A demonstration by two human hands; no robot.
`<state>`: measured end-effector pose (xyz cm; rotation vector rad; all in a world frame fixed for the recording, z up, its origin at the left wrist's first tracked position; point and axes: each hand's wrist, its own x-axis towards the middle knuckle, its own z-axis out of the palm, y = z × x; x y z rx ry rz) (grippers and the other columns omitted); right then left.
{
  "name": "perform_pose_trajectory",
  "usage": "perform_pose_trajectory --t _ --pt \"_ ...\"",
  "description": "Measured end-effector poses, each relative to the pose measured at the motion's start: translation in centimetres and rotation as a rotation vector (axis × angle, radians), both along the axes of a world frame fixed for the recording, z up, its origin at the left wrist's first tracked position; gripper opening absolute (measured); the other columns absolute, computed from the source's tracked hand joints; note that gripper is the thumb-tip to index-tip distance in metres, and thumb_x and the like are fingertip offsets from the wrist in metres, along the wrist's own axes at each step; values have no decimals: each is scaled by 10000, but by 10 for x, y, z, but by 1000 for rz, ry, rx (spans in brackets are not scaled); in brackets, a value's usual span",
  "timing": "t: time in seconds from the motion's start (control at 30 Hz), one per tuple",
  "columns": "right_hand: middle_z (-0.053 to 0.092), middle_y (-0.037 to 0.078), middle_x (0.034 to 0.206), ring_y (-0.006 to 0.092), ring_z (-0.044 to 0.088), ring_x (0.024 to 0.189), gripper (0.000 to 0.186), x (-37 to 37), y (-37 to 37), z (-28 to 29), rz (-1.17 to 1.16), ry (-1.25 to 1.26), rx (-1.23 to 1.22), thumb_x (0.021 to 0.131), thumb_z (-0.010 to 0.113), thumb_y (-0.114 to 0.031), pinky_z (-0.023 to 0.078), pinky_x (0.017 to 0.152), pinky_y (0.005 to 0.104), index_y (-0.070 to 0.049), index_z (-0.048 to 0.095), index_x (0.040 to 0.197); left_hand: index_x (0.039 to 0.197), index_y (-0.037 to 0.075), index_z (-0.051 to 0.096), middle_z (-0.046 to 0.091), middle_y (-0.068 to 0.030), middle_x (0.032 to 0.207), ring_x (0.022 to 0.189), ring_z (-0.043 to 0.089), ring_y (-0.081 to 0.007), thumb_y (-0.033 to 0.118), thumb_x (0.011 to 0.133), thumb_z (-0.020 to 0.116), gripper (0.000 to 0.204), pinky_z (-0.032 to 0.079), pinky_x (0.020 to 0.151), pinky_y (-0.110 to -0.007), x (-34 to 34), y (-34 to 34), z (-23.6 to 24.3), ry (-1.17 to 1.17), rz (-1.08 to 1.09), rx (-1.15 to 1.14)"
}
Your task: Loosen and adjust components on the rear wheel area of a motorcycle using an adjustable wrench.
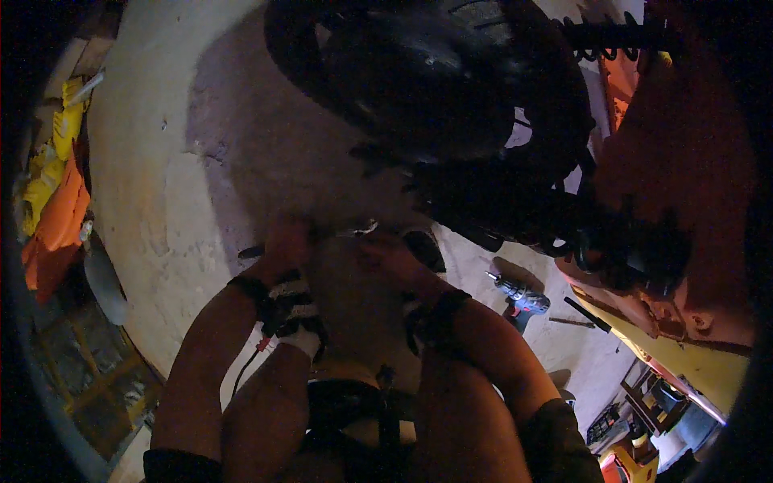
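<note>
In the deep shadow between my knees, my left hand (287, 241) reaches forward and down. Its fingers are too dark to make out. My right hand (388, 256) is across from it, with its fingers curled inward. A small shiny metal piece (366, 228) shows just beyond the right fingertips; I cannot tell its kind or whether it is gripped. Ahead of both hands looms a large black wheel (427, 80) with dark parts beneath it. Both wrists wear dark straps.
Right of my right hand, a cordless drill (522, 298) lies on the concrete floor (161, 209) near a thin rod (570, 323). A black coil spring (608, 39) and reddish bodywork (676, 161) fill the right side. Orange and yellow items (63, 213) lie far left.
</note>
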<state>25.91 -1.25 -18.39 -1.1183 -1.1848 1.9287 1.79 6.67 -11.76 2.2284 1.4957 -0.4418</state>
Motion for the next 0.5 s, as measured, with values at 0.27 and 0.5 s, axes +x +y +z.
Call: perform_pose_trajectory --t 0.27,0.5 --pt "630 95 1114 191 640 961 317 6 4 29 -128 94 -34 947 593 -242 537 841 354 -27 572 1179 935 54 699 678 -208 949 903 652 -393 345 797 603 336 506 843 -503 15 2 23 -77 93 -142" --pt "639 68 1070 186 633 958 306 -19 11 28 -96 273 -470 948 597 -263 528 830 352 -52 577 1169 995 43 688 666 -235 972 895 638 -428 377 784 617 401 509 832 -495 -36 -24 -4 -74 27 -16"
